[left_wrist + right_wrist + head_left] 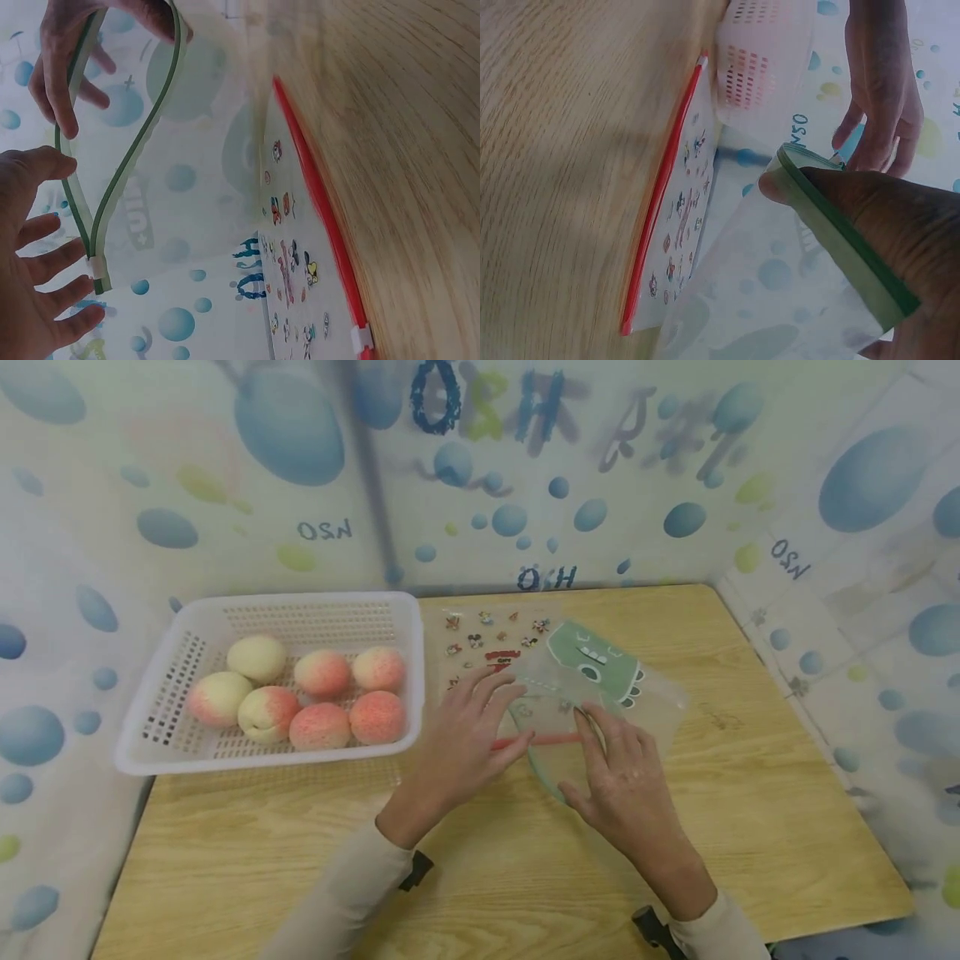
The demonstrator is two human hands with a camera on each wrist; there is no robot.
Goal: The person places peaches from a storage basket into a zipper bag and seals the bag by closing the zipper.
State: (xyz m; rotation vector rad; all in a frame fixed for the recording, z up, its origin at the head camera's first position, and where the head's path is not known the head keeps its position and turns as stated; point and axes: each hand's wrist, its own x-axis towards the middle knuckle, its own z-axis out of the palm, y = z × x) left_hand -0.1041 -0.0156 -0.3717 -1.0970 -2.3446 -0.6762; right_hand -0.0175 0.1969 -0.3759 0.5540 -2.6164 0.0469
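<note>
left hand [463,735]: plain cream left sleeve [348,885] is ending at wrist; black left wrist camera [417,871] is protruding | right hand [626,768]: right sleeve [716,931] is matching; black right wrist camera [654,928] is protruding

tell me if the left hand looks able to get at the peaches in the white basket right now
Probably yes: the left hand seems to grip nothing, and the white basket to its left is open on top, with the peaches lying uncovered inside.

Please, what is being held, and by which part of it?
The right grip pinches a bag by its green zip edge; whether the left grip holds it cannot be told.
</note>
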